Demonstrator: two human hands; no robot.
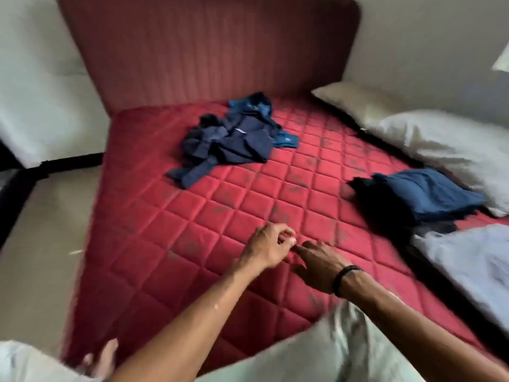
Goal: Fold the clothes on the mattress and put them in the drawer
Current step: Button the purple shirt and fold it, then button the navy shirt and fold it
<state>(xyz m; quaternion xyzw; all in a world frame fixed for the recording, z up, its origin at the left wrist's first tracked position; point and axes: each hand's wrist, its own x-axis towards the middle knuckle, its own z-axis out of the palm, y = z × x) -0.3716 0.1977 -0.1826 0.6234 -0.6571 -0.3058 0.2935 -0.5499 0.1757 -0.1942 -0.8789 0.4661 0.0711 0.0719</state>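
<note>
While both hands (296,255) hover empty, fingers loosely curled, over mattress (170,216), I reach far for crumpled pile (237,142), lift one garment, spread flat.

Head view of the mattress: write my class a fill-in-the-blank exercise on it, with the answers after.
1. The quilted mattress is ____ in colour.
2. The folded stack of clothes lies to the ____ of the unfolded heap.
3. A black wristband sits on the ____ wrist.
4. Both hands, left and right, hold ____.

Answers: red; right; right; nothing
</note>
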